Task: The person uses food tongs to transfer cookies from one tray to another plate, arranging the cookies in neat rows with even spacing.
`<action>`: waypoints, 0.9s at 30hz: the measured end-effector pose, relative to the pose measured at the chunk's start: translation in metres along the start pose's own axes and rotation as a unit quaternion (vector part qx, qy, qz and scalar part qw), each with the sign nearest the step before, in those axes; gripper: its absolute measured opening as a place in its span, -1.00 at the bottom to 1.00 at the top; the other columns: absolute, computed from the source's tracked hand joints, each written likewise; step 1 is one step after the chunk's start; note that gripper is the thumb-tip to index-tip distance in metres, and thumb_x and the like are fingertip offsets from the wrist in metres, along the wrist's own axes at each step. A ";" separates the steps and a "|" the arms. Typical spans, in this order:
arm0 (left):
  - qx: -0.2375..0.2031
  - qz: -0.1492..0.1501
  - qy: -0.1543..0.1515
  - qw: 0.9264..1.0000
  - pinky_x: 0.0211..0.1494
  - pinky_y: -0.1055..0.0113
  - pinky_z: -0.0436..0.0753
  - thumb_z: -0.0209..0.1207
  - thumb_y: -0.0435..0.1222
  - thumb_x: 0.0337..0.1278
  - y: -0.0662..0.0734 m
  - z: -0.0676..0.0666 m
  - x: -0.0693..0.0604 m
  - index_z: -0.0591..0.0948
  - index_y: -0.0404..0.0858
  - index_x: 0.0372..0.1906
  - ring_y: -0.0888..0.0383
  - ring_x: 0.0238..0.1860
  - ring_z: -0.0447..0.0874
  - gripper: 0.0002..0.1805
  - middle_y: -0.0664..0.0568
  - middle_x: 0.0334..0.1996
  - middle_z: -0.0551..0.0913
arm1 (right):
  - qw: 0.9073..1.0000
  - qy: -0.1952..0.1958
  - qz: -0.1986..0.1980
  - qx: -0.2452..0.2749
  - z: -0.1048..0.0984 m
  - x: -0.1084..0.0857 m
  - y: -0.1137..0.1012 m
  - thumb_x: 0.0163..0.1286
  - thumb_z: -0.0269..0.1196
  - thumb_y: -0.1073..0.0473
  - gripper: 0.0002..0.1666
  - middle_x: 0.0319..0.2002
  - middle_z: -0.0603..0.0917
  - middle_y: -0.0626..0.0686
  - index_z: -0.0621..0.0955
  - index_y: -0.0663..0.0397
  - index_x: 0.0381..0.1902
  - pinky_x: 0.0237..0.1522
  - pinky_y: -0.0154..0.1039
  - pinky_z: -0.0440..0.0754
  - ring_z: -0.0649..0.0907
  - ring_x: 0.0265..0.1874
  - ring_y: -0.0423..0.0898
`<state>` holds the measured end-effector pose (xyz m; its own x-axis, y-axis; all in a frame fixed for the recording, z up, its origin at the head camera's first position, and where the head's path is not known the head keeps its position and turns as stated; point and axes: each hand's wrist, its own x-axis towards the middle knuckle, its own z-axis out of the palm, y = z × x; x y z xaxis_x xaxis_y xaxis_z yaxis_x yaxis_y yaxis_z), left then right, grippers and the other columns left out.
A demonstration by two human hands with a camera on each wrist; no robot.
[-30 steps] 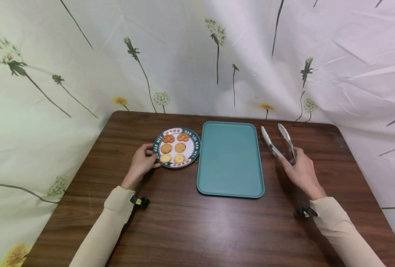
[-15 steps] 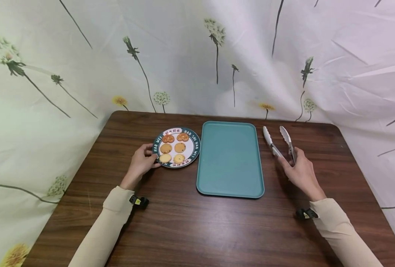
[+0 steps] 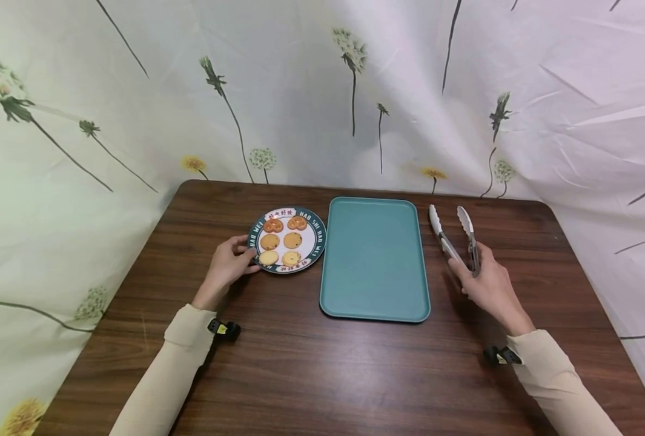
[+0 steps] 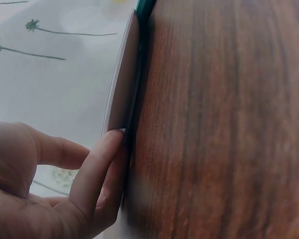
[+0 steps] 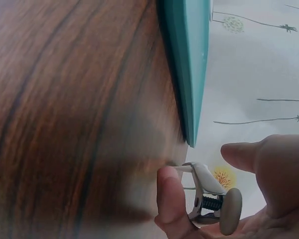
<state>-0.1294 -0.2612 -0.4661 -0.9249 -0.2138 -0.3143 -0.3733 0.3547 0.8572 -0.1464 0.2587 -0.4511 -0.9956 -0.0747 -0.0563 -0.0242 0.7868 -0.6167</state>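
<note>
With the thumb over the rim and other fingers at its edge, my left hand (image 3: 226,267) grips a round plate (image 3: 319,247) on the left. The plate bears pretzel-shaped cookies at the top, round golden cookies (image 3: 269,242) midway, and a pale oval cookie (image 3: 269,258) beside a scalloped cookie (image 3: 291,260). To the right, my right hand (image 3: 491,289) holds metal tongs (image 3: 446,245) with white tips, their arms spread apart and pointing away. The right wrist view shows the tongs' spring end (image 5: 210,203) between thumb and fingers. A teal tray (image 3: 373,260) lies between the hands.
All of it stands on a dark wooden table (image 3: 349,375). Behind and around the table hangs a white curtain (image 3: 311,91) printed with dandelions. The plate's right rim sits close to the tray's left edge.
The tongs' tips have shifted slightly right and toward me, with the arms a little closer together. The plate stays in my left hand, and the tray lies as before.
</note>
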 end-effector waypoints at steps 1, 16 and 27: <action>0.000 0.000 0.000 1.000 -0.03 0.40 0.86 -0.01 -0.28 0.61 0.000 -0.001 0.000 0.19 -0.35 0.61 -0.05 0.03 0.74 -0.38 -0.40 0.32 0.41 | 1.000 0.004 -0.003 -0.006 0.001 0.000 0.000 0.55 0.07 -0.37 0.10 -0.34 0.77 0.20 0.04 0.32 0.63 -0.23 -0.13 0.69 0.76 -0.40 0.02; 0.062 0.046 0.004 0.997 0.00 0.24 0.89 0.01 -0.19 0.60 -0.002 -0.016 -0.010 0.22 -0.36 0.59 -0.06 -0.02 0.78 -0.36 -0.40 0.24 0.56 | 0.993 0.081 -0.030 -0.083 -0.012 -0.006 -0.006 0.53 0.17 -0.29 0.08 0.27 0.46 0.58 0.08 0.34 0.63 0.08 0.53 0.50 0.47 0.19 0.56; 0.223 0.262 0.143 0.928 0.25 -0.23 0.60 0.30 -0.24 0.34 0.019 0.014 -0.040 0.41 -0.41 0.45 -0.26 0.22 0.52 -0.33 -0.37 0.23 0.53 | 0.974 0.113 -0.175 -0.085 -0.005 -0.015 -0.030 0.43 0.39 0.00 -0.08 0.31 0.48 0.44 0.28 0.27 0.56 0.07 0.39 0.53 0.47 0.19 0.39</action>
<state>-0.1009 -0.2328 -0.4431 -0.9548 -0.1157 0.2738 0.0707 0.8062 0.5874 -0.1312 0.2392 -0.4275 -0.9174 -0.2360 0.3203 -0.3622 0.8284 -0.4273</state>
